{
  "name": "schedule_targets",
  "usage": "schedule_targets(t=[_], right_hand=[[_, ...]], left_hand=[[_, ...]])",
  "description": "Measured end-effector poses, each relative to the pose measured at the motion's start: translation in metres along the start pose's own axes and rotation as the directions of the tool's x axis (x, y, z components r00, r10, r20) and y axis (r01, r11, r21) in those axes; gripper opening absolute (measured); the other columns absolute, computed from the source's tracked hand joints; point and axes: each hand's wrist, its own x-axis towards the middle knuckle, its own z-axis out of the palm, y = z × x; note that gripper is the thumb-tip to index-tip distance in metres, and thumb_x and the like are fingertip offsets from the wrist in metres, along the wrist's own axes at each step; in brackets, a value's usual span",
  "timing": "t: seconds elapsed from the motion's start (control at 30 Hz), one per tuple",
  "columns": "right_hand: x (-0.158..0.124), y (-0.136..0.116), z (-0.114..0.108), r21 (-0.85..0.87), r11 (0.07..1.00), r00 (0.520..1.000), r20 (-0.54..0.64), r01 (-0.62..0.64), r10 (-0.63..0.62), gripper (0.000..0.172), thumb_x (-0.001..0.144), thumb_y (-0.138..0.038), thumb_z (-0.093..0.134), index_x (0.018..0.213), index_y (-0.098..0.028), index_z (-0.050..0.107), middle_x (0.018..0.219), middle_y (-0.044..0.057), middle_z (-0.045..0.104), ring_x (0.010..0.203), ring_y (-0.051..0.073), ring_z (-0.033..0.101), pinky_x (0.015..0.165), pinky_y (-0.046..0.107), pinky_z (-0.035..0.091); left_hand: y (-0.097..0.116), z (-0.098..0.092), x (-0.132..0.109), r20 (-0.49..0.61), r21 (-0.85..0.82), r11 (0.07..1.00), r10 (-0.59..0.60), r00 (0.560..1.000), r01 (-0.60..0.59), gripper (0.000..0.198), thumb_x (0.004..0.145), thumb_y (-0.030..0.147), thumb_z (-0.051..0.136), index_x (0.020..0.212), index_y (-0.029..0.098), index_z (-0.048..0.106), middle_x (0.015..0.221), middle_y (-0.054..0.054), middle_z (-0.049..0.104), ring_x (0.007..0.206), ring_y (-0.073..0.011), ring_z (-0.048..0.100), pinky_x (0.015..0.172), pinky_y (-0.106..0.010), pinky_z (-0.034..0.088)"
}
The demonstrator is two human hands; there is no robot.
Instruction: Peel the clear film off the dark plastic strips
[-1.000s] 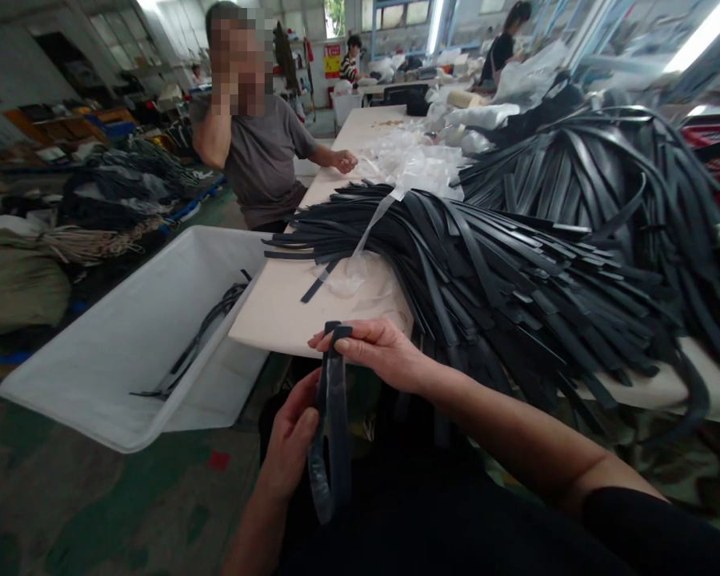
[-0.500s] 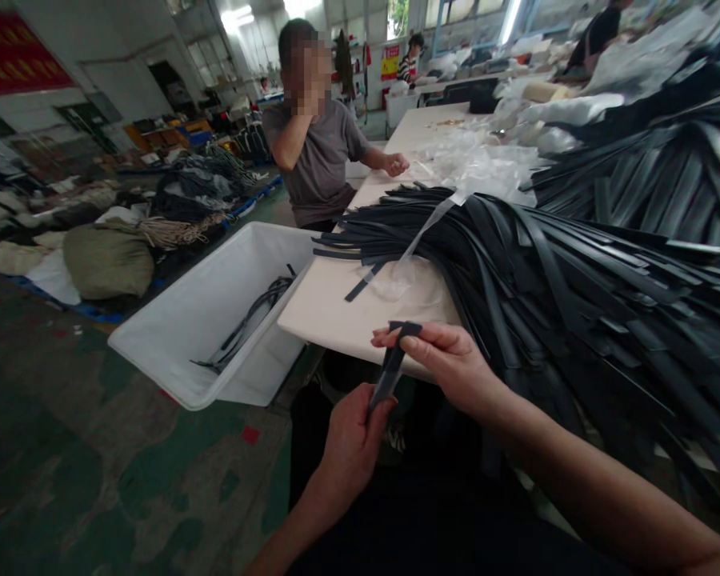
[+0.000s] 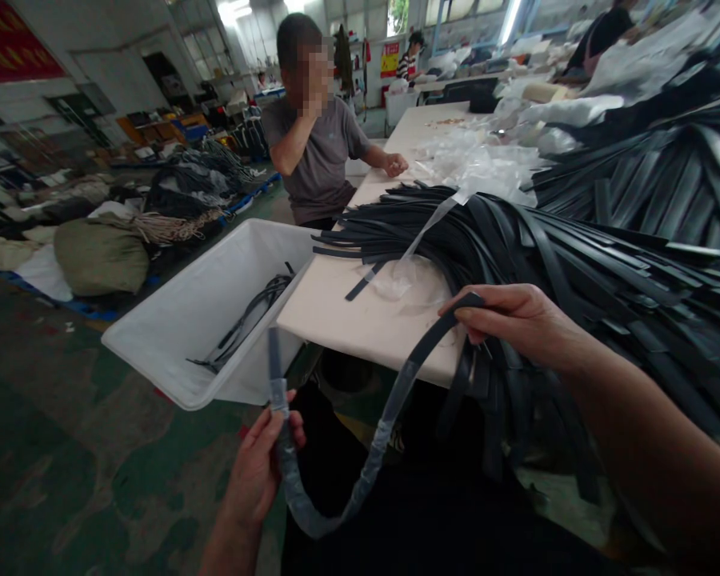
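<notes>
Workshop floor [image 3: 150, 464], green and worn, runs along the left; a pale table [image 3: 336, 316] extends from near centre to the far side. Compared with the frame half a second ago, the hands have parted: the dark strap [image 3: 315, 524], then doubled over between them, now hangs as an open U in front of the table's near edge. Left hand [image 3: 261, 460] grasps it below its upright left end, where clear wrapping begins; right hand [image 3: 510, 316], moved to the right, pinches the other end between thumb and fingers. Surroundings remain in place. White bin [image 3: 180, 308] stands at the table's left corner, holding several loose straps [image 3: 249, 316]; the held strap's left end overlaps its near side in view, contact undetermined. Strap pile [image 3: 504, 248] covers the table's right, partly hidden by the right forearm. Clear plastic [image 3: 486, 168] lies beyond; a co-worker [image 3: 321, 160] sits at the far left side
</notes>
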Motion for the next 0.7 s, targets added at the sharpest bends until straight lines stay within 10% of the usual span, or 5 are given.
schedule_targets(t=[0.23, 0.4, 0.53, 0.7], right_hand=[[0.023, 0.005, -0.003, -0.101, 0.979, 0.807, 0.555, -0.177, 0.203, 0.024, 0.085, -0.035, 0.067, 0.095, -0.015, 0.075, 0.074, 0.003, 0.071, 0.056, 0.01, 0.063, 0.052, 0.019, 0.051], [0.126, -0.01, 0.018, -0.065, 0.996, 0.945, 0.317, -0.059, 0.077, 0.021, 0.086, -0.028, 0.065, 0.098, -0.012, 0.071, 0.084, 0.007, 0.073, 0.067, 0.012, 0.067, 0.062, 0.022, 0.055], [0.208, -0.024, 0.021, -0.289, 0.955, 0.99, -0.104, 0.062, -0.096, 0.045, 0.094, -0.024, 0.052, 0.138, -0.013, 0.049, 0.122, 0.012, 0.066, 0.094, 0.016, 0.067, 0.08, 0.029, 0.054], [0.2, 0.002, 0.01, -0.704, 0.7, 0.989, 0.029, 0.124, -0.146, 0.027, 0.091, -0.03, 0.056, 0.109, -0.014, 0.068, 0.106, 0.007, 0.07, 0.097, 0.021, 0.064, 0.085, 0.03, 0.045]], left_hand=[[0.03, -0.084, 0.019, -0.212, 0.087, 0.995, 0.068, 0.975, -0.05, 0.05, 0.057, 0.033, 0.09, 0.1, 0.015, 0.073, 0.093, -0.007, 0.075, 0.077, -0.0176, 0.068, 0.06, -0.02, 0.055], [0.107, -0.088, 0.069, -0.389, 0.007, 0.979, 0.19, 0.901, -0.203, 0.006, 0.083, 0.017, 0.066, 0.085, 0.011, 0.067, 0.076, -0.003, 0.069, 0.06, -0.0104, 0.06, 0.051, -0.016, 0.049], [0.174, -0.068, 0.106, -0.47, -0.018, 0.944, 0.284, 0.836, -0.331, 0.031, 0.102, 0.037, 0.035, 0.09, 0.016, 0.055, 0.082, -0.003, 0.066, 0.081, -0.0139, 0.064, 0.067, -0.021, 0.053], [0.159, -0.052, 0.117, -0.432, -0.004, 0.949, 0.283, 0.856, -0.316, 0.019, 0.099, 0.036, 0.043, 0.091, 0.019, 0.051, 0.091, -0.002, 0.065, 0.089, -0.0154, 0.065, 0.078, -0.027, 0.053]])
